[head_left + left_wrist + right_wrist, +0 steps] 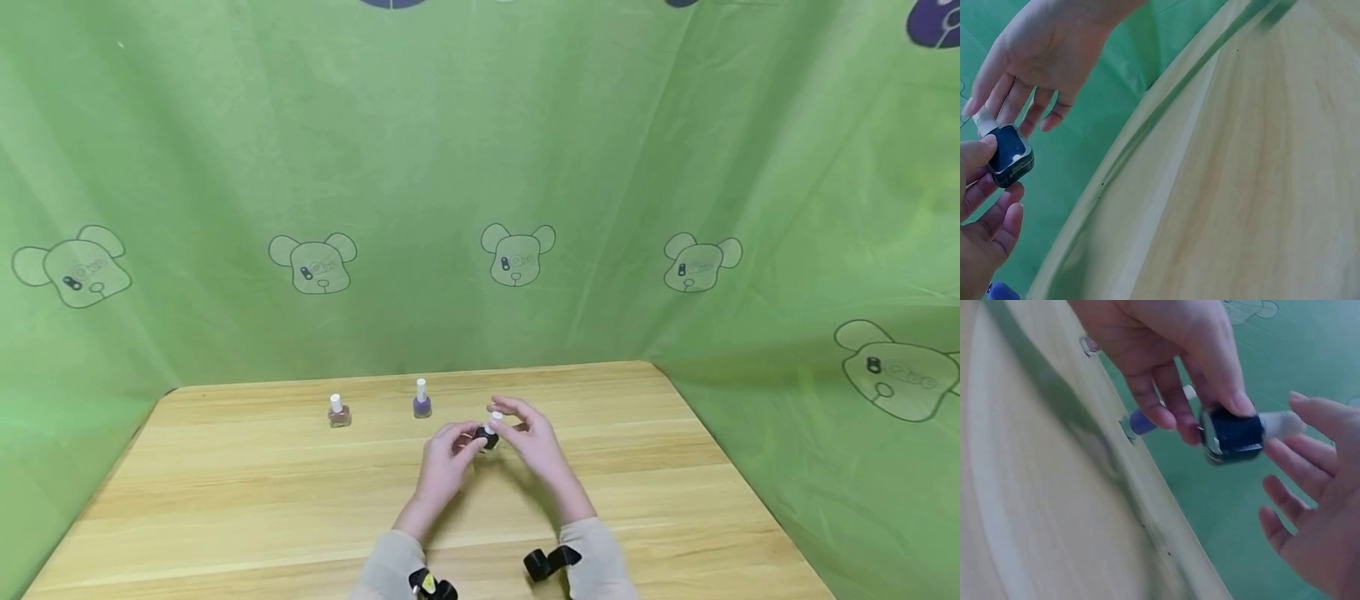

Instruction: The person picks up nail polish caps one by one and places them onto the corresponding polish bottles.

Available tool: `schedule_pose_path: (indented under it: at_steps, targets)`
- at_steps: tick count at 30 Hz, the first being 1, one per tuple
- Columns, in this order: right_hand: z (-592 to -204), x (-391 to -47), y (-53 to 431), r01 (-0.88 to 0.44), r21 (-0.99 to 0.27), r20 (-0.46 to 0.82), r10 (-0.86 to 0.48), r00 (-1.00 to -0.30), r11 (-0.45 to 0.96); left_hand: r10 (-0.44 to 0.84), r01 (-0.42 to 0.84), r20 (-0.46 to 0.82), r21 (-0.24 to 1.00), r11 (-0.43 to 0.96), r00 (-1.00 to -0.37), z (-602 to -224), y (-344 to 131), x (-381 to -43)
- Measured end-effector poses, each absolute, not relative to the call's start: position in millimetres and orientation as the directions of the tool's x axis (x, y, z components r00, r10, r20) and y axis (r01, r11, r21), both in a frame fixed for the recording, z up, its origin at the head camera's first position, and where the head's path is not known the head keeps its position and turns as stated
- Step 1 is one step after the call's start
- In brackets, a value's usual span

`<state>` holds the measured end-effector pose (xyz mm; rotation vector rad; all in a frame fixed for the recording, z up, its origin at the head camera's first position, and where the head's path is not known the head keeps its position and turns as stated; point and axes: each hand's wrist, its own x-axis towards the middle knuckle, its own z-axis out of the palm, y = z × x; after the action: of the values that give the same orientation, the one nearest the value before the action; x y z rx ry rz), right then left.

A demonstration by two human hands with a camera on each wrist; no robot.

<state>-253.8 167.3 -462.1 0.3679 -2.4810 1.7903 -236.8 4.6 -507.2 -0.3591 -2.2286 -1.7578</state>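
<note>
A small bottle of dark nail polish (1235, 434) with a white cap (1282, 424) is held up above the table between both hands. My left hand (442, 468) grips the glass body, its thumb pressed on the flat dark side in the left wrist view. From the other side my right hand (542, 450) pinches the white cap between thumb and index finger. Its other fingers spread loosely away from the bottle. The bottle is tilted, with the cap pointing toward the right hand.
Toward the back of the wooden table (247, 500) stand a purple nail polish bottle (422, 407) and, left of it, a pinkish one (340, 415), both white-capped. A green curtain (420, 167) with bear-head prints hangs behind the table and along its sides.
</note>
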Motion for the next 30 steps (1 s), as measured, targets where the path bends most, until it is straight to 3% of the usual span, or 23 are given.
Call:
schedule_pose_path:
  at_steps: [6, 14, 30]
  targets:
    - [-467.5, -258.5, 178.0, -0.261, -0.92, 0.172, -0.298, -0.939, 0.291, 0.063, 0.356, 0.351, 0.909, 0.219, -0.934, -509.0, 0.9, -238.7]
    - [-470.5, -259.9, 181.7, -0.285, -0.928, 0.198, -0.331, -0.923, 0.24, 0.094, 0.389, 0.378, 0.899, 0.202, -0.921, -509.6, -0.6, -239.8]
    - [-472.7, -257.7, 167.7, -0.185, -0.92, 0.194, -0.008, -0.981, 0.344, 0.067, 0.357, 0.351, 0.899, 0.253, -0.934, -506.7, 3.9, -236.0]
